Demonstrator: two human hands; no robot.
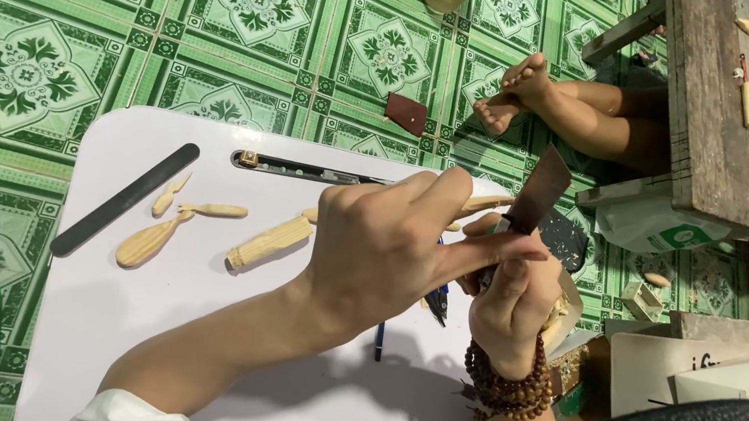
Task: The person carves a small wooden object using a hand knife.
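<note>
Sandpaper [538,188], pinched in the fingers of the left hand [385,244], rubs a small piece hidden inside the closed right hand [512,304] over the surface's [97,308] right edge, while several carved wooden blanks [270,241] lie unsanded toward its far edge.

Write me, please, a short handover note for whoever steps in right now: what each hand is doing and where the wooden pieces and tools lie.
Left hand: closed over the work, fingers pinching it; the piece itself is hidden.
Right hand, bead bracelet at the wrist: gripping a strip of brown sandpaper against that piece.
On the white board: a carved wooden stick, a spoon-shaped blank, two small slivers, a black file, a slim metal tool.
Done: several pieces roughly shaped.
Left: how far the held piece is sanded cannot be seen.
</note>
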